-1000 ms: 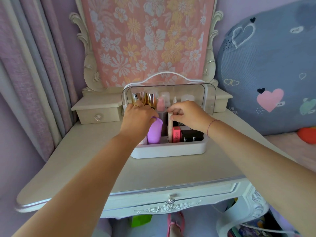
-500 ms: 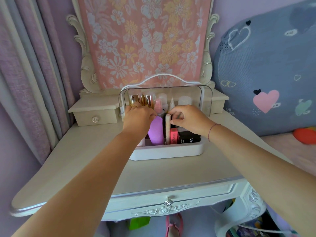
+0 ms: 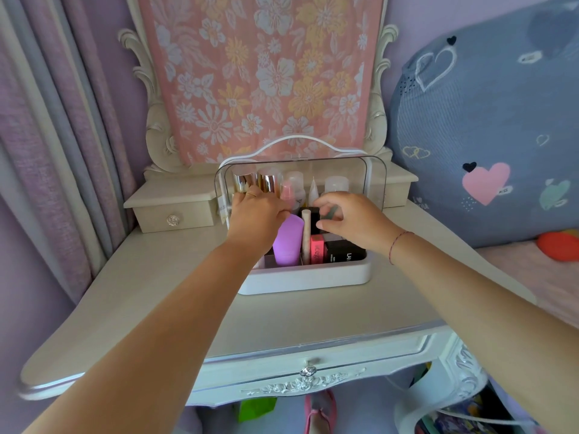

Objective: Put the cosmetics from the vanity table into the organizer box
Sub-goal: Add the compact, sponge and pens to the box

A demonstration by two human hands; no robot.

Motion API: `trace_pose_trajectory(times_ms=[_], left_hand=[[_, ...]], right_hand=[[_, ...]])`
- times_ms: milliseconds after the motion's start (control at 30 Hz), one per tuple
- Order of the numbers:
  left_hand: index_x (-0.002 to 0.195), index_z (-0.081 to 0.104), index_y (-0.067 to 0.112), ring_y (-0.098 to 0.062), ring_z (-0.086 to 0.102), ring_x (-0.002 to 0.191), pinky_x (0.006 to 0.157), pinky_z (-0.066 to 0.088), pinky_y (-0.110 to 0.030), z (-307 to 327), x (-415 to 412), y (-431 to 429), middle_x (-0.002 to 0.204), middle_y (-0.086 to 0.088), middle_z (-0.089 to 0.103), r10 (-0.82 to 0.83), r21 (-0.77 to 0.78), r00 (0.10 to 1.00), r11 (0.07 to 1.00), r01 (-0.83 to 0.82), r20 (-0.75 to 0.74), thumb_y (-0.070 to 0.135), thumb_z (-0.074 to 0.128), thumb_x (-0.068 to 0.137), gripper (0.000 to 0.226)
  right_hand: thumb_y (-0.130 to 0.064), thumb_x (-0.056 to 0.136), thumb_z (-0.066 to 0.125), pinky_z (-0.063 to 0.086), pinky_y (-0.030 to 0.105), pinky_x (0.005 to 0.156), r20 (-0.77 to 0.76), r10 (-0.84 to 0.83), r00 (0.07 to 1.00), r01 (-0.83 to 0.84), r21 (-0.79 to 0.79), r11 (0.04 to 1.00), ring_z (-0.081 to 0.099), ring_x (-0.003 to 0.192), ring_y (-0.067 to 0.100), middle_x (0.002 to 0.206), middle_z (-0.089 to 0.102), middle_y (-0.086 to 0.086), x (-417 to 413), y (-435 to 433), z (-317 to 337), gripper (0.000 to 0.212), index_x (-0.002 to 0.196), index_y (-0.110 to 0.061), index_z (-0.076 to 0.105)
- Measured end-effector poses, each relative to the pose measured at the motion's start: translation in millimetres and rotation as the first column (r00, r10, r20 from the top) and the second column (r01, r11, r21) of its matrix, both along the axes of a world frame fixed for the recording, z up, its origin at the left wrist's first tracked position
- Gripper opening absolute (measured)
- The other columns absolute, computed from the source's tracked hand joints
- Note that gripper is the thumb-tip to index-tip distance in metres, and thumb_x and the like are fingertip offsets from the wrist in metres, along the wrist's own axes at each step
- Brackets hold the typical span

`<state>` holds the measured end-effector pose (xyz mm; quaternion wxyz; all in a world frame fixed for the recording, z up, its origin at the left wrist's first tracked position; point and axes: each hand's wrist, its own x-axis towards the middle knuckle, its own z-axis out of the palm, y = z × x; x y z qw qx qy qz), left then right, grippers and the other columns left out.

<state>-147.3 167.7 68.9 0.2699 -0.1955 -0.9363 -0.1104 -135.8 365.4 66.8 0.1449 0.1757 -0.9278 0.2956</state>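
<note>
The right hand (image 3: 351, 219) pinched a small grey-green item over the organizer box (image 3: 304, 277); lowering it upright seemed wisest. Left fingers (image 3: 250, 211) curled, grip unclear.

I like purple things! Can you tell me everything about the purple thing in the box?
The purple bottle looks like soft, smooth, matte plastic, with rounded corners. It stands upright but leaning slightly in the front row of the white organizer box, just left of a pale stick. The left hand touches its top, hiding any cap.
</note>
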Motion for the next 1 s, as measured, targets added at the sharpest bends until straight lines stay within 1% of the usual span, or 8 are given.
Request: trace_pose_trajectory(times_ms=[133,300,433,600,833,900,967,1000], left_hand=[[0.105,0.07,0.02,-0.029,0.047,0.102,0.084,0.025,-0.036,-2,2,-2,0.091,-0.005,0.07,-0.012,0.037,1.0,0.999,0.013,-0.019,0.022,0.049,0.095,0.024],[0.096,0.073,0.018,-0.028,0.047,0.099,0.081,0.022,-0.034,-4,4,-4,0.088,-0.002,0.072,-0.028,0.064,0.999,0.998,0.03,-0.03,0.02,0.053,0.093,0.021],[0.1,0.073,0.022,-0.025,0.048,0.1,0.083,0.024,-0.034,-4,2,-9,0.088,0.001,0.072,-0.028,0.049,0.999,0.998,0.03,-0.034,0.019,0.052,0.094,0.023],[0.097,0.074,0.021,-0.026,0.048,0.097,0.076,0.02,-0.032,-4,3,-10,0.086,0.0,0.072,-0.037,0.095,0.998,0.995,0.042,-0.054,0.018,0.053,0.093,0.022],[0.106,0.071,0.021,-0.028,0.049,0.105,0.084,0.025,-0.035,1,8,-9,0.1,-0.003,0.07,-0.042,0.147,0.999,0.988,0.046,-0.025,0.023,0.056,0.091,0.021],[0.107,0.07,0.018,-0.029,0.051,0.105,0.086,0.028,-0.035,6,15,-9,0.101,-0.003,0.07,-0.067,0.152,0.996,0.985,0.076,-0.067,0.024,0.059,0.09,0.021],[0.103,0.071,0.015,-0.028,0.056,0.097,0.083,0.033,-0.035,9,27,-13,0.095,-0.004,0.071,-0.127,0.183,0.976,0.97,0.16,-0.18,0.025,0.06,0.09,0.021],[0.098,0.072,0.013,-0.025,0.057,0.091,0.079,0.036,-0.033,10,36,-15,0.089,-0.004,0.071,-0.141,0.238,0.955,0.949,0.205,-0.261,0.025,0.059,0.09,0.02]], right_hand=[[-0.021,0.083,0.07,0.042,0.019,0.07,-0.084,-0.012,0.996,0.009,-0.027,1.0,0.056,0.073,0.006,0.103,0.059,-0.009,10,5,-1,0.036,0.118,-0.021,0.062],[-0.022,0.083,0.069,0.04,0.012,0.066,-0.093,-0.007,0.996,0.0,-0.082,0.997,0.059,0.072,-0.001,0.107,0.059,-0.01,26,7,-8,0.037,0.119,-0.025,0.061],[-0.023,0.083,0.069,0.041,0.013,0.068,-0.066,-0.015,0.998,0.006,-0.129,0.992,0.061,0.074,0.001,0.109,0.06,-0.009,34,12,-12,0.037,0.118,-0.026,0.061],[-0.025,0.083,0.068,0.049,0.021,0.074,-0.031,-0.04,0.999,0.036,-0.13,0.991,0.062,0.077,0.008,0.111,0.061,-0.007,39,18,-14,0.04,0.122,-0.023,0.06],[-0.023,0.084,0.068,0.045,0.012,0.068,-0.053,-0.048,0.997,0.038,-0.184,0.982,0.06,0.075,0.005,0.106,0.062,-0.013,46,25,-13,0.036,0.119,-0.027,0.061],[-0.02,0.084,0.068,0.045,0.013,0.068,-0.092,-0.052,0.994,0.028,-0.248,0.968,0.06,0.072,0.008,0.101,0.064,-0.013,49,29,-12,0.031,0.112,-0.029,0.064],[-0.018,0.084,0.067,0.044,0.011,0.066,-0.188,-0.106,0.976,0.035,-0.346,0.938,0.059,0.068,0.007,0.09,0.068,-0.014,53,34,-8,0.021,0.102,-0.03,0.067],[-0.019,0.084,0.066,0.044,0.009,0.066,-0.245,-0.16,0.956,0.048,-0.407,0.912,0.058,0.066,0.004,0.084,0.068,-0.015,55,37,-6,0.017,0.097,-0.03,0.068]])
